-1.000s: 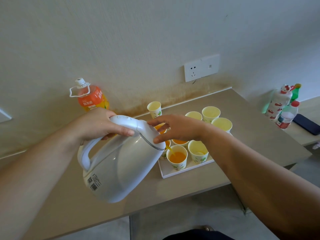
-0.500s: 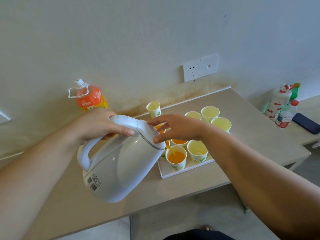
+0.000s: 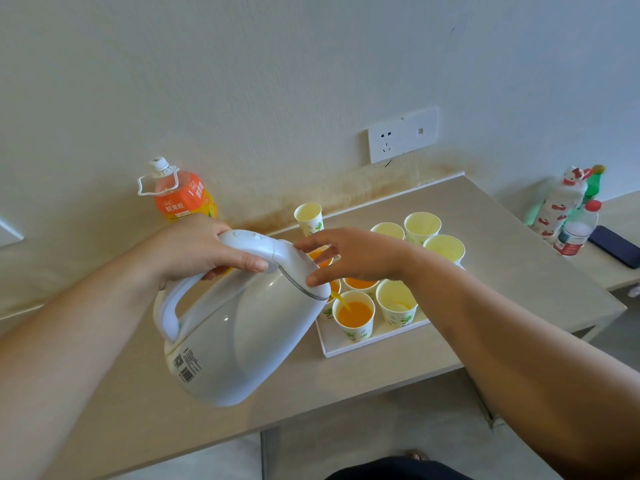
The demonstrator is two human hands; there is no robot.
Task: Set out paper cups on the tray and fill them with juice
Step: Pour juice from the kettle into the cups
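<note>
Head view: white kettle (image 3: 242,341) tilted above the worktop (image 3: 346,379), spout pointing down-right over the front cup (image 3: 356,330) on the tray (image 3: 346,350), juice (image 3: 356,311) streaming in. Left hand (image 3: 204,251) grips its handle; right hand (image 3: 360,258), fingers loosely straight, touches the lid (image 3: 298,268).

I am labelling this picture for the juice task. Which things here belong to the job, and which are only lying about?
For the job: left hand gripping the white kettle; right hand on its lid; tray; cup being filled; empty cup; orange juice bottle.
Lying about: wall socket; patterned bottle; green bottle; red-capped bottle; dark phone.
</note>
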